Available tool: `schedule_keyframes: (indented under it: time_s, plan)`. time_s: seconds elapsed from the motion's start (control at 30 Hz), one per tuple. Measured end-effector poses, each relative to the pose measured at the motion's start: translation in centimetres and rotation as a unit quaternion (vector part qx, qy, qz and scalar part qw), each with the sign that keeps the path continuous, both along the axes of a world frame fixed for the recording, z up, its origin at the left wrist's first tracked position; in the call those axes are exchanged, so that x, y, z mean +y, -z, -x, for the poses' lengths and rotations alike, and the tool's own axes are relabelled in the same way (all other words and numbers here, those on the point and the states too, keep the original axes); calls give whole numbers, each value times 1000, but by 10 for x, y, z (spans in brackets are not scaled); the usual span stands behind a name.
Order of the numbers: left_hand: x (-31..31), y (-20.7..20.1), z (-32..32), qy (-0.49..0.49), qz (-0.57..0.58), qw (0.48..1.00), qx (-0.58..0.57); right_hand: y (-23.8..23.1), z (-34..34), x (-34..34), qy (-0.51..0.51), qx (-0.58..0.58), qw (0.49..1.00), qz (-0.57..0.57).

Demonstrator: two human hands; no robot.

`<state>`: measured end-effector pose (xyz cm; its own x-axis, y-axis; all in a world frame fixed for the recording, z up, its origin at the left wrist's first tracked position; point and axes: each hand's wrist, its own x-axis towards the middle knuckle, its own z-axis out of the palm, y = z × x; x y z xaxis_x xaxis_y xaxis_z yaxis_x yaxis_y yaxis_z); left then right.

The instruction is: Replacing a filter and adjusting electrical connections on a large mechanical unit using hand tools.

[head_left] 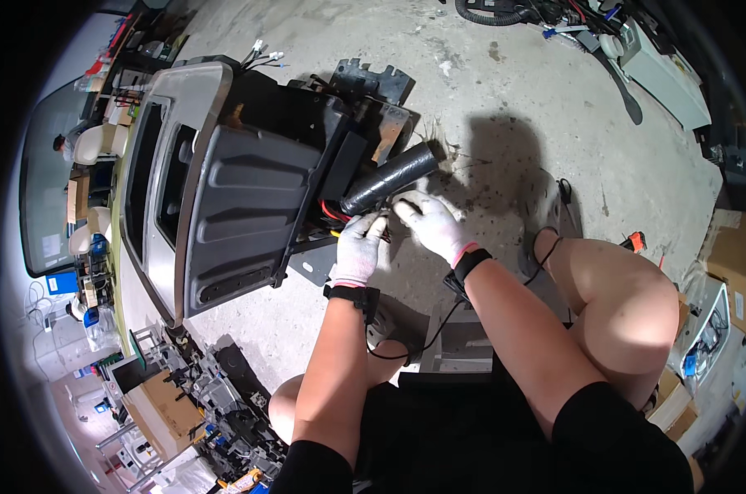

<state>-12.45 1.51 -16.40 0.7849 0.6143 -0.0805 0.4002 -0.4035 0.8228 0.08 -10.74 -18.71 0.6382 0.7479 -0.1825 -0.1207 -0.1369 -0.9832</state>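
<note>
Both my hands wear white gloves and are close together beside a grey machine housing [253, 206]. My left hand [359, 251] is closed, its fingertips pinched beside red wires [333, 212] that run out of the housing. What the fingers hold is too small to name. My right hand [432, 224] has its fingers bent and pressed together just right of the left fingertips; anything in them is hidden. Above both hands a cylinder wrapped in shiny black material [389, 179] sticks out slantwise from the machine. A yellow wire end [335, 234] shows next to my left hand.
Metal brackets [373, 82] and loose white connectors [262, 53] jut from the machine's far side. At lower left lie many dark metal parts [241, 420] by a cardboard box [165, 412]. An orange-and-black tool [636, 241] rests on the concrete floor [636, 181] at right.
</note>
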Motion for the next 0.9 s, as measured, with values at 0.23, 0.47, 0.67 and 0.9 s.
schedule_keyframes:
  time_s: [0.23,0.47,0.67,0.9]
  plan:
    - [7,7,9,-17,157,987,24,26,-19,-10,94,59,979,172]
    - [35,-5,13,15,197,962,186,14,2,15,-130,-76,988,18]
    - [55,0,37,-219,512,815,-162,-9,27,51,-37,-29,999,3]
    - [46,-41,22,-204,413,887,-18,-4,71,41,-29,183,980,-78]
